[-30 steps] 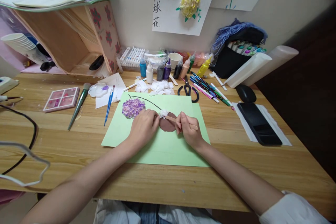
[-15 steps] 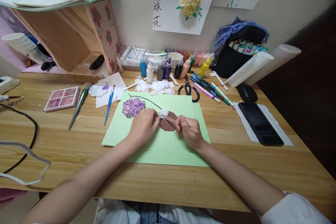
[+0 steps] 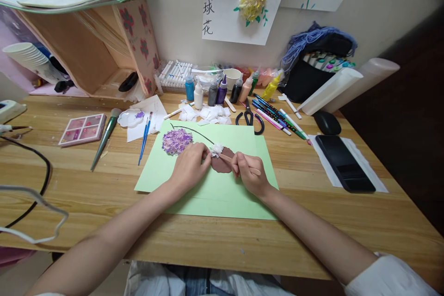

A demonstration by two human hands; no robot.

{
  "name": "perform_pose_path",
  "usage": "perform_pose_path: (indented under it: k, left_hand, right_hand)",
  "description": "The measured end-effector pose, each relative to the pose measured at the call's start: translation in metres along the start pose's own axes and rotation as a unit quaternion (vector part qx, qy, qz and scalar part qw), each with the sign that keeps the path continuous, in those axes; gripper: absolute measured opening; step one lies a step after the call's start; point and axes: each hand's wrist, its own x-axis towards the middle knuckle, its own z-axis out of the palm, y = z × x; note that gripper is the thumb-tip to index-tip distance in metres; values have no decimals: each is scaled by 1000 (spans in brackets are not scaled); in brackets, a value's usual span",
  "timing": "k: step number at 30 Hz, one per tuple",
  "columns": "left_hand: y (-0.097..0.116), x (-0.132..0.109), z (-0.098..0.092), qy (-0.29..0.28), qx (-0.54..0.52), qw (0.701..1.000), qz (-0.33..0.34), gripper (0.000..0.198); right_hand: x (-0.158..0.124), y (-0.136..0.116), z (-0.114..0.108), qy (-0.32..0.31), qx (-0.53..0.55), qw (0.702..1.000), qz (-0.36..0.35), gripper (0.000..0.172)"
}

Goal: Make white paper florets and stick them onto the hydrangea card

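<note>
Green paper (image 3: 208, 194) lies in front of me with a purple textured flower (image 3: 176, 142) and a thin drawn stem at its upper left. Right of the flower is a brown round patch (image 3: 224, 165), with a small cluster of white paper pieces (image 3: 217, 149) at its upper left edge. My right hand (image 3: 250, 171) is closed around a wooden craft stick (image 3: 225, 158), its tip against the white pieces. My left hand (image 3: 191, 164) rests on the green paper, fingers bent together beside the cluster; whatever its fingertips pinch is hidden.
Behind the paper lie torn white paper scraps (image 3: 208, 114), black scissors (image 3: 248, 115) and several paint bottles (image 3: 221, 90). Pens (image 3: 277, 115) lie to the right, with a phone (image 3: 343, 163) farther over. Blue brushes (image 3: 144, 138) and a makeup palette (image 3: 83, 130) are at left.
</note>
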Motion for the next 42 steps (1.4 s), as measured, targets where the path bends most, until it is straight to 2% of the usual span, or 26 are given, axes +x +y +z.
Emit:
perform_pose_path:
  k: [4,9,13,17,22,26,29,31,33,36,38,42]
  left_hand:
    - [2,1,1,1,-3,1000,-2,14]
    - [4,1,0,2,-8,1000,-15,14]
    - [5,2,-5,8,-16,1000,-20,16]
    - [2,3,-13,38,-12,999,-30,19]
    - [-12,14,-27,85,48,995,-24,19]
    - [-32,41,-43,126,141,982,-31,19]
    - [-39,64,-49,89,172,981,-16,19]
    - [-38,75,-47,43,170,984,10,21]
    - [-33,82,-41,20,196,980,29,21]
    - [-25,87,-32,23,231,971,56,16]
    - [-23,89,-28,31,236,969,66,20]
    - [-24,86,-32,57,185,980,46,21]
  right_hand:
    - [2,-1,1,9,44,998,44,47]
    - [9,-2,1,50,111,986,111,48]
    - [7,-2,0,55,130,984,105,49]
    - [1,1,0,84,137,983,84,52]
    - [6,2,-3,79,171,976,111,54]
    - [13,4,-6,77,201,966,147,54]
    - [15,6,-7,82,214,961,157,53]
    - [15,7,-7,80,217,960,160,53]
    - [15,7,-6,79,217,960,161,52]
    - [15,8,-6,78,222,958,163,52]
    - [17,10,-7,73,230,955,172,52]
    - [20,15,-8,60,253,948,183,55]
